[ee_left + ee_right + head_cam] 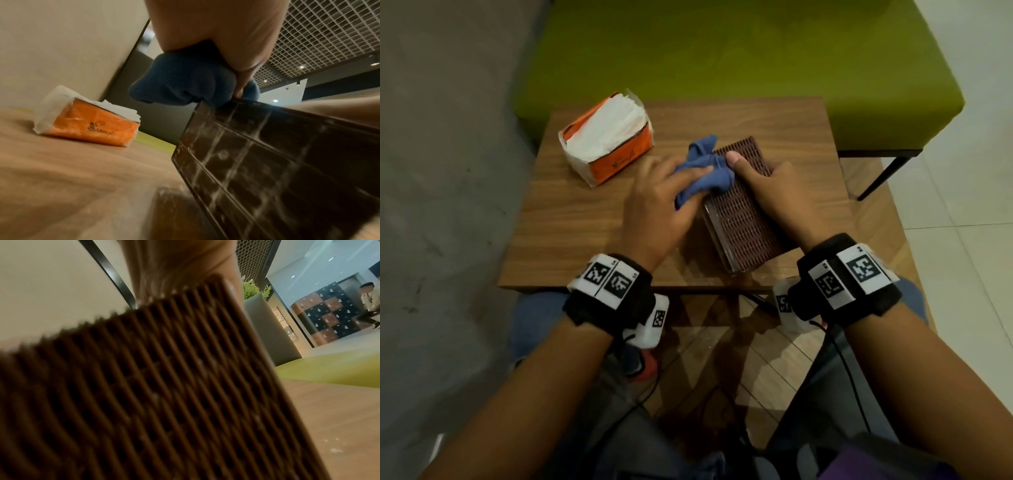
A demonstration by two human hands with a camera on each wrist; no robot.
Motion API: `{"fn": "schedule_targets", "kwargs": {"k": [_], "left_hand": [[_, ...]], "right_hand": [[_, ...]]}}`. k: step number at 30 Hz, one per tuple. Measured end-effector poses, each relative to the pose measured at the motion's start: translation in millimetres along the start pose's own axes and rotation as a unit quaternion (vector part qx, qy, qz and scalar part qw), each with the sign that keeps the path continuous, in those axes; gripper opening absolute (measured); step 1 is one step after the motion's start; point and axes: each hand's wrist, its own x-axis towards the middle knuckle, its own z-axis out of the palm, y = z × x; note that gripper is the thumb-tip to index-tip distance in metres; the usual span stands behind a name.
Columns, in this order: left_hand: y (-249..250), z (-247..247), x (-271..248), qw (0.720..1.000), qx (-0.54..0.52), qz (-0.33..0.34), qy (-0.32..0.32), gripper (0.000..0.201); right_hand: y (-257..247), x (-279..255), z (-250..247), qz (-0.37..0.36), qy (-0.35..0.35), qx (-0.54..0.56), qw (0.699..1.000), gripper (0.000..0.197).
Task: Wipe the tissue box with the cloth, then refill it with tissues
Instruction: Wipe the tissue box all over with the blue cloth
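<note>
A small wooden table (571,222) stands against a green upholstered bench (722,51). Off in the right wrist view, a potted plant (256,289) and a passer-by (369,305) by the lockers (324,318)

The tissue box (743,219) is dark brown with a woven, ribbed pattern and lies tilted on its long edge on the wooden counter (592,222); its dusty gridded underside (267,162) faces left. The blue cloth (705,171) is bunched and pressed on the box's far upper edge. The orange tissue pack (607,137) lies open at the far left of the counter, well apart, with white tissues showing.
</note>
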Motion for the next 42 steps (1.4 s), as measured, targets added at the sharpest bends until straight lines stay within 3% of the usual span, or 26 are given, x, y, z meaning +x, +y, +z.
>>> {"fn": "schedule_targets", "kwargs": {"k": [2, 6, 8, 11, 15, 18, 22, 28, 30, 32, 35, 39, 42], "left_hand": [[6.3, 6.1, -19.2, 1.0, -0.021, 0.006, -0.001, 0.033], [27.1, 15.5, -87.4, 0.977, -0.07, 0.186, -0.078, 0.036], [23.2, 15.5, -86.2, 0.969, -0.07, 0.219, -0.086, 0.037], [15.7, 7.8, -64.3, 0.981, -0.083, 0.157, -0.075, 0.035], [-8.1, 0.5, -22.5, 0.998, -0.064, -0.013, 0.013, 0.032], [-5.1, 6.0, -20.6, 0.995, -0.076, -0.039, 0.046, 0.03], [30.7, 14.1, -79.9, 0.99, -0.1, 0.085, -0.056, 0.034], [23.3, 9.7, -74.6, 0.974, -0.063, 0.207, -0.068, 0.031], [20.2, 10.1, -71.9, 0.977, -0.083, 0.177, -0.08, 0.031], [17.8, 10.2, -71.4, 0.983, -0.136, 0.103, -0.072, 0.032], [16.6, 9.8, -69.5, 0.982, -0.18, 0.033, -0.056, 0.03], [19.0, 7.3, -61.5, 0.967, -0.247, -0.016, -0.057, 0.024], [20.7, 0.3, -49.4, 0.945, -0.316, -0.078, -0.034, 0.018]], "right_hand": [[-0.7, 3.7, 2.8, 0.011, -0.004, -0.016, 1.0, 0.042], [0.6, 5.0, 3.1, 0.021, -0.007, -0.016, 1.0, 0.048], [0.0, 3.9, 6.2, 0.019, -0.015, -0.027, 0.999, 0.046], [-1.8, 3.7, 6.2, 0.028, -0.026, -0.008, 0.999, 0.043], [-0.2, -1.4, 0.8, 0.035, -0.042, -0.022, 0.998, 0.038], [5.0, 0.7, 0.3, 0.06, -0.038, -0.031, 0.997, 0.047], [13.1, 6.5, -1.8, 0.091, -0.025, -0.006, 0.996, 0.059], [11.5, 10.7, -1.0, 0.089, -0.032, -0.044, 0.995, 0.054], [12.3, 4.0, -7.5, 0.076, -0.056, -0.02, 0.995, 0.039], [22.6, -8.8, -16.9, 0.037, -0.087, 0.017, 0.995, 0.035], [53.1, -38.4, -30.0, -0.015, -0.091, 0.045, 0.995, 0.058], [77.3, -66.1, -22.3, -0.062, -0.069, -0.03, 0.995, 0.088], [68.9, -62.9, -17.2, -0.089, -0.021, -0.005, 0.996, 0.09]]}}
